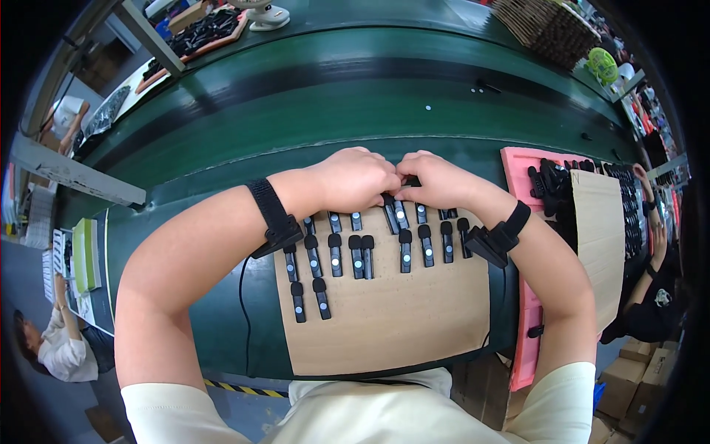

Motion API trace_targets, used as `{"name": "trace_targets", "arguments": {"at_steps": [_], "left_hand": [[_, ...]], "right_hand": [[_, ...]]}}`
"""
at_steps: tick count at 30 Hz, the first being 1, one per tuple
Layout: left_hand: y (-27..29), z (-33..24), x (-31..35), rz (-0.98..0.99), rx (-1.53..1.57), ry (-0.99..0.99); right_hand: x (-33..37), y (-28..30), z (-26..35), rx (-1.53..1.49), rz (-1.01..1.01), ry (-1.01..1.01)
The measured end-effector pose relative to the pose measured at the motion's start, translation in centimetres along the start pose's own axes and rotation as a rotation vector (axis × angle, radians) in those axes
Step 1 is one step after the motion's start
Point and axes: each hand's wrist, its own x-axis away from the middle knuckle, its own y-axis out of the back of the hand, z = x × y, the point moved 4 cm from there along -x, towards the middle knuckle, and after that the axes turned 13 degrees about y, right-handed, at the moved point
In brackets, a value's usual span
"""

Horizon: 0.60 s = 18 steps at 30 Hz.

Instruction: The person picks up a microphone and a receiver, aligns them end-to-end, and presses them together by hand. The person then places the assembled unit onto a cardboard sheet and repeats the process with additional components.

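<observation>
Small black wireless microphones with foam tops lie in rough rows on a brown cardboard sheet (399,318); many bear a pale round dot, like the microphone (405,251) in the middle row. Over the sheet's far edge my two hands meet. My right hand (438,180) pinches a dark piece (412,180), seemingly another microphone, mostly covered by the fingers. Curled fingers of my left hand (359,177) touch the right fingertips; what they grip, if anything, is hidden. Just below the fingers, two microphones (400,214) lie side by side. Each wrist wears a black strap with a small box.
A pink tray (521,296) at right holds black parts and a cardboard piece (600,244). Behind the sheet runs a green conveyor belt (310,103) with small white dots. Metal posts (81,174) stand at left. Co-workers sit at both sides; a cable hangs near my left arm.
</observation>
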Motion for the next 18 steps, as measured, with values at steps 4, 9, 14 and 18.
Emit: {"name": "trace_targets", "arguments": {"at_steps": [4, 9, 14, 18], "left_hand": [[0.0, 0.0, 0.1, -0.022, -0.004, -0.051], [-0.2, 0.2, 0.0, 0.066, -0.025, 0.015], [0.0, 0.3, 0.1, 0.032, -0.002, 0.054], [0.0, 0.5, 0.2, -0.015, -0.043, -0.045]], "right_hand": [[0.0, -0.1, -0.1, -0.05, 0.009, 0.011], [-0.3, 0.1, -0.4, -0.078, -0.022, -0.021], [-0.5, -0.3, -1.3, -0.229, -0.06, -0.071], [-0.5, -0.4, -1.3, -0.198, -0.118, 0.012]]}}
